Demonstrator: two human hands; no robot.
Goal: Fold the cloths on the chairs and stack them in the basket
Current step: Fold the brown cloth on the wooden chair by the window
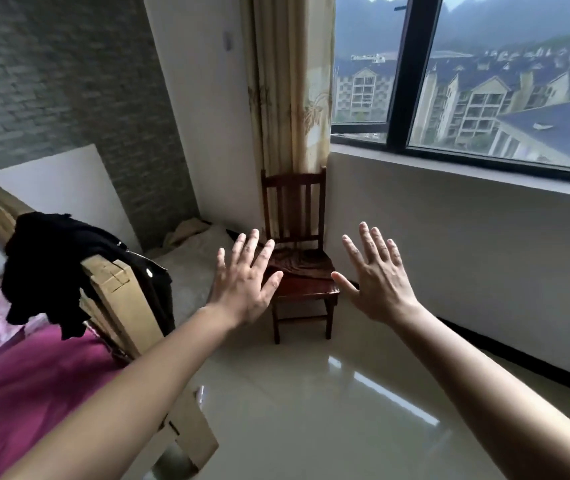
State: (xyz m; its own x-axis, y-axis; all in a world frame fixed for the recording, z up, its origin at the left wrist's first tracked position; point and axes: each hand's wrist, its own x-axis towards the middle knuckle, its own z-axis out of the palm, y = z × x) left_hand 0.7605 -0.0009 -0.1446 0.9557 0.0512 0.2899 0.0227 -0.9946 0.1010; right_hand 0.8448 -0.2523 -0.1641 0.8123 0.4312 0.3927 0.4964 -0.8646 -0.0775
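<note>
Left hand point(245, 282) and right hand point(377, 282) are raised at frame centre, empty, fingers spread apart, while the brown cloth point(299, 263) lies crumpled on the wooden chair point(294, 199) beyond them, advisably lifted by two corners, no basket being visible.

Two limbs are in view, both uncovered. The left hand point(245, 289) and right hand point(379, 285) are bare, each with five slender fingers point(251, 247), creased knuckles point(375, 268) and faint tendon ridges across the back. Fingernails point(364, 227) appear short; finer detail is too small to confirm. The left forearm point(131, 386) and right forearm point(484, 386) are bare along the whole length shown, to the lower edge of the view. Both are smooth, widening away from the wrist.
</note>
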